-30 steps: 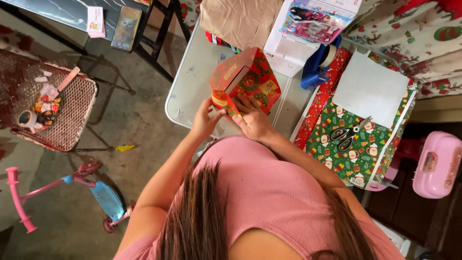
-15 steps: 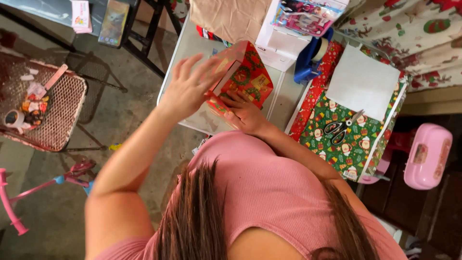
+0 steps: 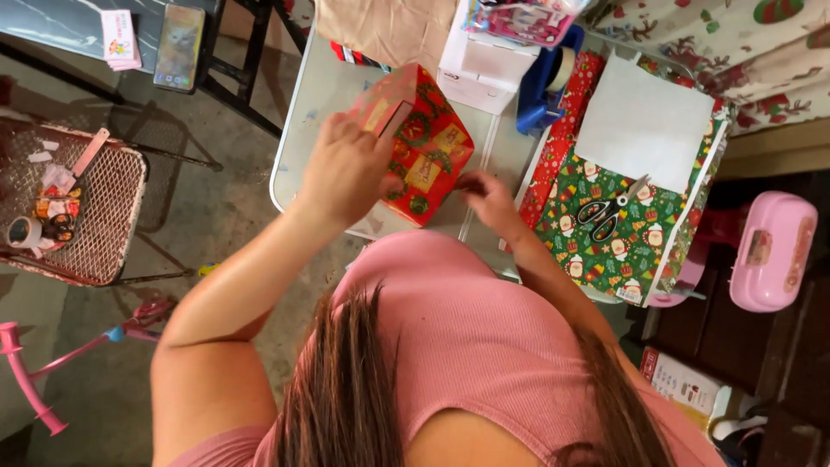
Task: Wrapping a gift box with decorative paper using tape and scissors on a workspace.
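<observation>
Left hand (image 3: 346, 169) raised; right hand (image 3: 491, 201) low.

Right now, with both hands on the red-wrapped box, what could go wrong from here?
The wrapped box lies near the table's front edge, so a push from the left hand might slide it off. One paper flap at its far end looks loose and may spring open. The scissors lie close beside the right hand; a sideways sweep could catch them.

My counter (image 3: 316, 95) carries the red wrapped box (image 3: 424, 151); right of it, green wrapping paper (image 3: 635, 229) under scissors (image 3: 609, 207).
</observation>
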